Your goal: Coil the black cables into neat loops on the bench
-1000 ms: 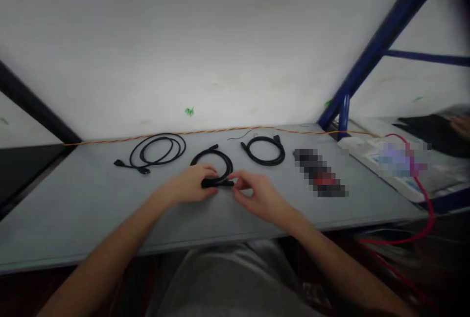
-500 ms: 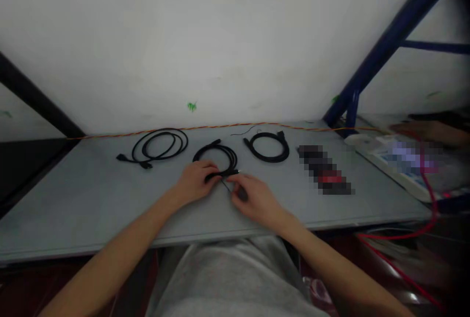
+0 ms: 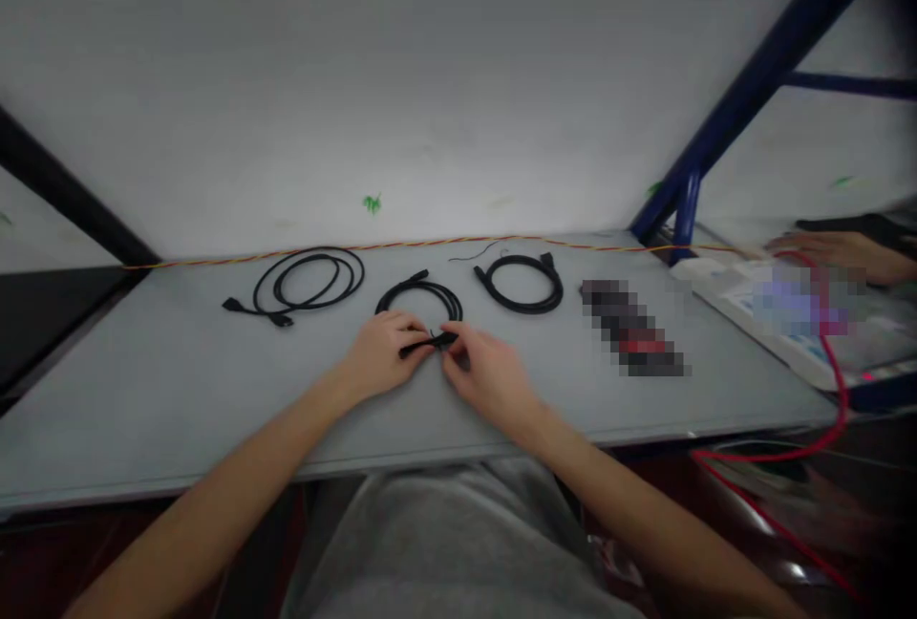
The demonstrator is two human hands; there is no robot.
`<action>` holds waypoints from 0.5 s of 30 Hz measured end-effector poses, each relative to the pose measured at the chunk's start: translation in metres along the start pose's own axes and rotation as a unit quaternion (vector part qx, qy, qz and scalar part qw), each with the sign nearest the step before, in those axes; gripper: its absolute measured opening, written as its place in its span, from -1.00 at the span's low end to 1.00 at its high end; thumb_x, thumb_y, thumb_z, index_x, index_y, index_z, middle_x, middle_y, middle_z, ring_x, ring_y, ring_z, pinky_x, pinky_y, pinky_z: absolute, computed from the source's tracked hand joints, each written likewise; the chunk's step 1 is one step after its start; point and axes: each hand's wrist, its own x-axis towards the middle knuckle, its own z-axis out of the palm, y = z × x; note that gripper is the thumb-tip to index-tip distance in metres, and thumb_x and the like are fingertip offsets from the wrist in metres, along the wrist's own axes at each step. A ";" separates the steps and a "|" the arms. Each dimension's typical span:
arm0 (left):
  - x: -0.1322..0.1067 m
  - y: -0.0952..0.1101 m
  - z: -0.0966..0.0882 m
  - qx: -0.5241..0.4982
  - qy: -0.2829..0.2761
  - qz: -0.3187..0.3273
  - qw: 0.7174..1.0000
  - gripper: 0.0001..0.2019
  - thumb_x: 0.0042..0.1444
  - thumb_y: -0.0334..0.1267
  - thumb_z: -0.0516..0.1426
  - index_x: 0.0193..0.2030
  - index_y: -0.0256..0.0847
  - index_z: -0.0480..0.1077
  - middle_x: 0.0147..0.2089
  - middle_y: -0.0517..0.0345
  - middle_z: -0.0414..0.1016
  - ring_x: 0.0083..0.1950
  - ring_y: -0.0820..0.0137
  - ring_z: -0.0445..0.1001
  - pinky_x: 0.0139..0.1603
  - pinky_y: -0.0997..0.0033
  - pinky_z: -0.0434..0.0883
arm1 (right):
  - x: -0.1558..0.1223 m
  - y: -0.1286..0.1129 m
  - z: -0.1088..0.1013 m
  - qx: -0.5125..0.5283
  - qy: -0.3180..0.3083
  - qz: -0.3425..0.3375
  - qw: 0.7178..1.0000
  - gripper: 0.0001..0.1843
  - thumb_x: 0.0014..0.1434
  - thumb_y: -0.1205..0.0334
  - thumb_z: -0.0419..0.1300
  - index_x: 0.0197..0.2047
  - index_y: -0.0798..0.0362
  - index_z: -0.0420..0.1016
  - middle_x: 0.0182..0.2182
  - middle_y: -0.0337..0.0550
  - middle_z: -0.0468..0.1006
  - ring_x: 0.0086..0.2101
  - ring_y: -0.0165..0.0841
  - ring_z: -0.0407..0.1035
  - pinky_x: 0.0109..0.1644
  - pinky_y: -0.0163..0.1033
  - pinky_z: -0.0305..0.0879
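Three black cables are laid out on the grey table [image 3: 179, 399], and the middle cable [image 3: 453, 298] is the one being handled. It is looped into a round coil lying just beyond the person's fingers, with its far plug [image 3: 421, 274] pointed away from the body. Its near end [image 3: 434, 342] is stretched crosswise between the two hands: its long axis is set roughly left to right, parallel to the table's front edge, with the right tip slightly farther from the body than the left.

By the left hand [image 3: 387, 352] the near side of the coil is grasped, with the fingers curled over it and the thumb kept beneath. By the right hand [image 3: 487, 375] the right tip is met with bent thumb and fingers; whether it is pinched or merely touched cannot be told. Neither hand is nearer, since contact is made by both. Between the fingertips a thin tie [image 3: 434, 333] is seen, too small to be traced.

Well apart to the left, the left cable [image 3: 356, 287] is loosely looped; near the right hand, the right cable [image 3: 520, 308] is tightly coiled.
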 end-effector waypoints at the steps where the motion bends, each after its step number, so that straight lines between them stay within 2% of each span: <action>1: 0.000 0.000 0.000 0.009 -0.003 0.002 1.000 -0.84 0.30 -0.23 0.22 -0.08 -0.14 0.64 -0.09 0.04 0.65 -0.07 0.26 0.56 -0.01 0.20 0.46 | 0.000 0.000 0.000 -0.007 0.000 -0.004 1.000 -0.59 0.30 0.32 0.18 0.21 0.06 0.45 -0.20 -0.11 0.67 -0.16 -0.21 0.54 -0.01 -0.15 0.40; 10: 0.003 0.004 -0.005 0.063 -0.051 0.018 0.997 -0.81 0.31 -0.21 0.19 -0.07 -0.11 0.65 -0.09 0.06 0.64 -0.02 0.23 0.52 0.00 0.18 0.44 | 0.004 -0.004 -0.010 -0.089 -0.038 -0.075 0.993 -0.53 0.35 0.35 0.10 0.30 0.11 0.38 -0.05 0.02 0.64 -0.08 -0.17 0.48 0.03 -0.11 0.38; 15: 0.004 0.006 -0.006 0.071 -0.059 0.016 0.996 -0.81 0.32 -0.22 0.18 -0.12 -0.10 0.66 -0.16 0.06 0.63 -0.08 0.25 0.52 -0.03 0.20 0.42 | 0.024 -0.001 -0.010 -0.053 -0.035 -0.100 0.993 -0.55 0.35 0.40 0.08 0.28 0.14 0.38 -0.06 0.00 0.63 -0.07 -0.19 0.45 0.05 -0.13 0.35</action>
